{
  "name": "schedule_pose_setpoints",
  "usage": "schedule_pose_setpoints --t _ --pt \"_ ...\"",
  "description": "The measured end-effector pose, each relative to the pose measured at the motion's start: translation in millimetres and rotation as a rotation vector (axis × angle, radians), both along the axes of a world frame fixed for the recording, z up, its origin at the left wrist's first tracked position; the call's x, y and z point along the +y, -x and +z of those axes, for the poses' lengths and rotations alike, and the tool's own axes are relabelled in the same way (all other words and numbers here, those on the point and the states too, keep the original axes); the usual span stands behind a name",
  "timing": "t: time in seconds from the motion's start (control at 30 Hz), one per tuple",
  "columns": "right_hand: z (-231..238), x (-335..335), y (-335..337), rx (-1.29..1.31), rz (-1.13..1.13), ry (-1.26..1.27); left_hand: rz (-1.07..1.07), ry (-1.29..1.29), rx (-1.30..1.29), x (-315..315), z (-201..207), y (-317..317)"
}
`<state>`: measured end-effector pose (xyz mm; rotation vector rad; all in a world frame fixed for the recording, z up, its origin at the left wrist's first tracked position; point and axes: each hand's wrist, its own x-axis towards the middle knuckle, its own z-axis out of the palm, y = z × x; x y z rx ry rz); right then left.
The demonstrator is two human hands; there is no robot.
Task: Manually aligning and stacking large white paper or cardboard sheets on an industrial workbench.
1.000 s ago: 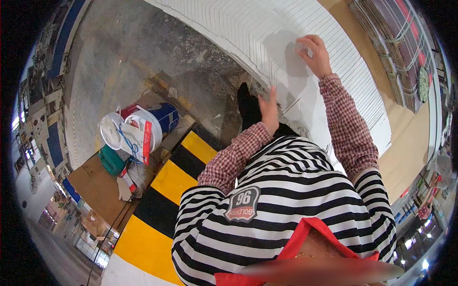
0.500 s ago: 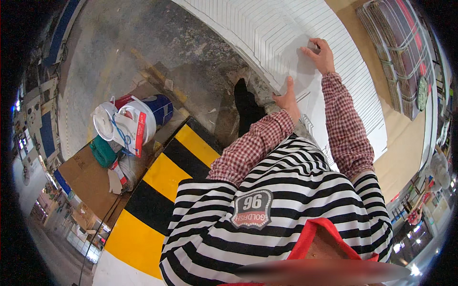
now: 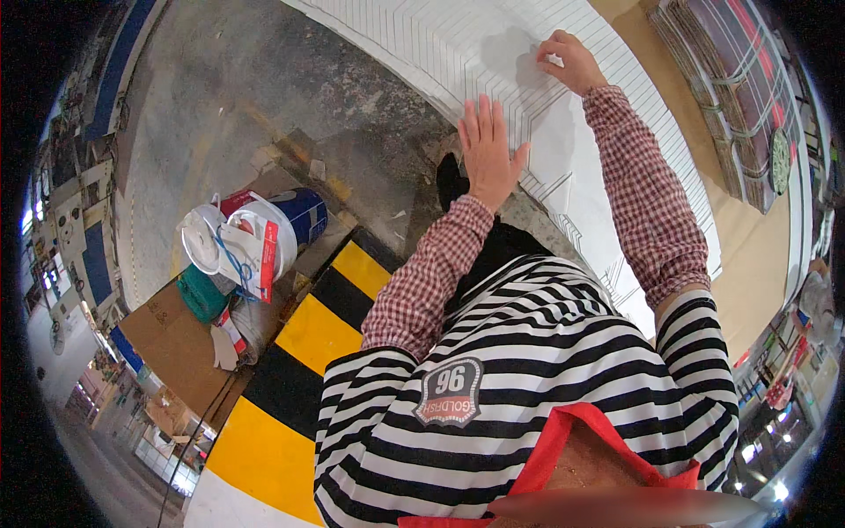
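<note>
A broad pile of white sheets (image 3: 550, 132) lies along the left side of a tan board (image 3: 748, 246), its layers already staggered, so that their edges draw close parallel lines from the far end down toward the person's body. The stepping looks well spread over the pile, though a plainer stretch shows near the right wrist; no sheet stands lifted clear, and how many layers are left to handle cannot be told. The left hand (image 3: 490, 154) is at the pile's left edge, fingers straight and thumb apart, with nothing visible in its grasp; whether it touches the paper is unclear. The right hand (image 3: 570, 66) is farther in over the sheets, thumb and forefinger curled toward each other; I cannot tell whether the tips meet or pinch an edge. Toward the board's far right corner rests a strapped bundle (image 3: 735, 88) of flat layers. Left of the pile spreads a stained grey concrete floor (image 3: 229, 88), with a dark shoe (image 3: 451, 179) just beside the left wrist. A yellow-and-black striped block (image 3: 317, 330) runs beside the person; beyond its left edge are white buckets (image 3: 201, 239), a blue container (image 3: 305, 216) and, on flattened cardboard (image 3: 163, 326), a teal bundle (image 3: 201, 295) and a pale glove (image 3: 224, 349).
</note>
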<state>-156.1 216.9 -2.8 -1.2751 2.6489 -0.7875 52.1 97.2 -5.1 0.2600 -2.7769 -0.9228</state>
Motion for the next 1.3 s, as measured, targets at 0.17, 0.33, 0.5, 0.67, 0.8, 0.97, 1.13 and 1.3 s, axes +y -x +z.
schedule_pose_setpoints --t 0.17,0.33,0.5,0.67,0.8,0.97,1.13,1.3 --pt "-2.4 -2.4 8.3 -0.409 -0.092 -0.003 -0.075 0.178 -0.078 -9.1 -17.3 4.5" --pt "-20.6 5.9 2.4 -0.448 -0.211 -0.064 -0.080 0.182 -0.083 -6.9 -15.8 7.3" --pt "-16.0 -0.8 -9.2 -0.423 -0.292 -0.051 -0.082 0.179 -0.102 -9.1 -13.8 6.5" --pt "-10.3 -7.4 -6.2 -0.211 -0.143 0.224 -0.090 0.170 -0.074 -9.9 -17.5 5.0" --pt "-8.7 -12.8 12.4 -0.175 -0.001 0.129 -0.093 0.161 -0.065 -9.3 -18.1 5.8" --pt "-24.6 -7.9 14.0 -0.428 -0.157 -0.059 -0.088 0.201 -0.071 -8.5 -20.2 5.9" --pt "-25.6 -4.7 7.5 -0.365 -0.209 -0.043 -0.103 0.193 -0.080 -6.8 -19.4 7.0" --pt "-4.7 10.1 -6.7 -0.281 -0.190 0.217 -0.108 0.199 -0.051 -8.2 -16.9 5.9"
